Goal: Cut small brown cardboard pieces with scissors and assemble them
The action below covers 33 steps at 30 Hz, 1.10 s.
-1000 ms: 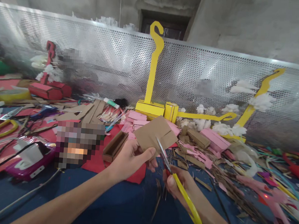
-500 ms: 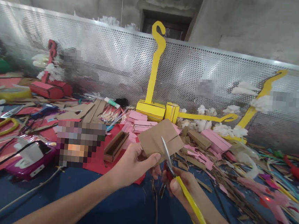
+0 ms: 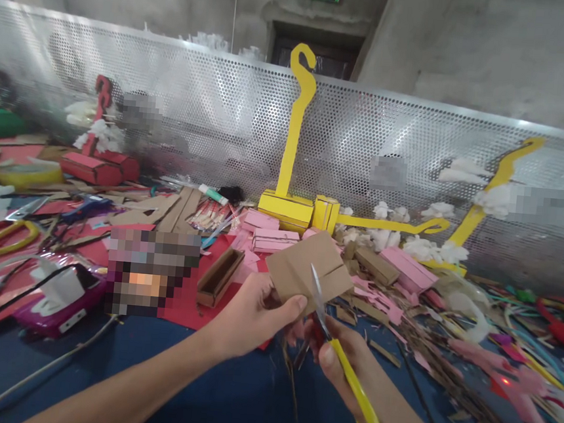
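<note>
One pair of lying scissors [image 3: 5, 240], one purple power block [image 3: 61, 307] and one brown box [image 3: 224, 282] are seen leftmost. One brown card [image 3: 310, 263] is pinched by the left hand [image 3: 253, 317] over the blue table [image 3: 246, 393] — three yellow hooks [image 3: 295, 133] are seen behind. One pair of held scissors [image 3: 337, 356] is gripped by the right hand [image 3: 355, 344] — one pink glue gun [image 3: 524, 405] is seen further right

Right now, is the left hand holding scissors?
No, the left hand holds a piece of brown cardboard, while the right hand holds the scissors.
</note>
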{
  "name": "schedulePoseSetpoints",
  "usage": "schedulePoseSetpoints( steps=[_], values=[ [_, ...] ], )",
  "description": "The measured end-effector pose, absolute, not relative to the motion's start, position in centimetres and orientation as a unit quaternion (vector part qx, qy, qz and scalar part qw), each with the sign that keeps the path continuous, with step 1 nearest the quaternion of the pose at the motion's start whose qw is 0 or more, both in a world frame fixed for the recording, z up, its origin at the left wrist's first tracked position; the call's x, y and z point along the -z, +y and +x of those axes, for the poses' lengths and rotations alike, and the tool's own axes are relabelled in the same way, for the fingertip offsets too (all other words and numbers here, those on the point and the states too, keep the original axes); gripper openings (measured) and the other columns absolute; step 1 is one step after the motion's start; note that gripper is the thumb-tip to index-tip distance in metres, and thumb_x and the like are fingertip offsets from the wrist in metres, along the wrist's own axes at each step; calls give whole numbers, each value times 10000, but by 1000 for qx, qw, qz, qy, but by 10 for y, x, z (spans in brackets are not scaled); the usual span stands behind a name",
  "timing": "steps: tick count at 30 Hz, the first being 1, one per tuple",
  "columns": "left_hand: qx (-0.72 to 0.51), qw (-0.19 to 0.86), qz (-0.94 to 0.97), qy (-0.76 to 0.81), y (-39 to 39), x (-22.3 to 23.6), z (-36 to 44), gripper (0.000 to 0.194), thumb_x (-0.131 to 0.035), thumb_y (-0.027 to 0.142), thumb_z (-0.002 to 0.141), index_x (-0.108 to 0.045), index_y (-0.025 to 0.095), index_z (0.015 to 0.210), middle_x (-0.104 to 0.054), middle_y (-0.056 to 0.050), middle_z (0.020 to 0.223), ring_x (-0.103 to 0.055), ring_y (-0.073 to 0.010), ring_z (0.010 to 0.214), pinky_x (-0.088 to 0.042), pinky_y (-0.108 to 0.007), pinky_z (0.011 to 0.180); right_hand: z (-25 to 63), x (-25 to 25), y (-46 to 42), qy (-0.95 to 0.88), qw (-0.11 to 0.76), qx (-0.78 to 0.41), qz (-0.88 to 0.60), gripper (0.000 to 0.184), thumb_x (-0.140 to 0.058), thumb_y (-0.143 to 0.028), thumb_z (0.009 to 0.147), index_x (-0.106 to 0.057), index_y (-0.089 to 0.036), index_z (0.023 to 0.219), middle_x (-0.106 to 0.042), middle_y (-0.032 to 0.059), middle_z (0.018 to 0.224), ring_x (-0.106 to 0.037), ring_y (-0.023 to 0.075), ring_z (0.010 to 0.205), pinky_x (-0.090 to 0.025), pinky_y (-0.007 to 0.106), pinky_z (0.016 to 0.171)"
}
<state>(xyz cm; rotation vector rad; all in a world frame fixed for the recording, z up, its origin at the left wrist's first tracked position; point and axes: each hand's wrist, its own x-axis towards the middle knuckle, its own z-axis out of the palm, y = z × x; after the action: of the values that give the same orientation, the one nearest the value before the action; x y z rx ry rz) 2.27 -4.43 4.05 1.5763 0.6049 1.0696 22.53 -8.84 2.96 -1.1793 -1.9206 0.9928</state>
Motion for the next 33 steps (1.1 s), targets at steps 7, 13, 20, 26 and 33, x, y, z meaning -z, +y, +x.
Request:
schedulePoseSetpoints(
  steps=[7,13,20,26,33],
  values=[
    [-447,557,651,257,-43,-41,20,386,-618,422,958,-635,124,714,-675,-43,592,-608,-104,493,-501,-202,527,221,-24,-81,-714,351,-396,-458,695,-524,-873,801,-565,-179,822,-481,-6,701,-412,140,610,-341,278,544],
    [-465,564,640,236,-42,-42,19,404,-630,436,960,-647,119,710,-678,-35,586,-618,-95,487,-512,-187,529,223,-14,-78,-694,371,-421,-451,694,-564,-887,759,-535,-194,768,-425,-33,653,-376,117,563,-294,258,488],
    [-483,564,624,244,-41,-39,21,476,-579,508,977,-670,99,750,-684,-53,568,-624,-116,469,-511,-201,500,226,-3,-74,-685,385,-424,-450,691,-594,-876,749,-557,-186,740,-411,-43,612,-381,112,545,-283,251,477],
    [-487,556,632,233,-40,-37,22,480,-575,518,981,-686,96,780,-685,-48,590,-625,-108,485,-516,-200,525,222,-6,-72,-708,402,-399,-421,698,-577,-892,743,-547,-195,759,-475,-9,695,-385,133,618,-303,268,527],
    [-480,568,628,231,-39,-37,22,486,-586,530,972,-698,90,801,-686,-52,600,-626,-110,494,-537,-209,533,221,-12,-73,-712,389,-403,-423,709,-547,-900,756,-559,-191,748,-437,-20,664,-357,127,598,-277,264,506]
  ],
)
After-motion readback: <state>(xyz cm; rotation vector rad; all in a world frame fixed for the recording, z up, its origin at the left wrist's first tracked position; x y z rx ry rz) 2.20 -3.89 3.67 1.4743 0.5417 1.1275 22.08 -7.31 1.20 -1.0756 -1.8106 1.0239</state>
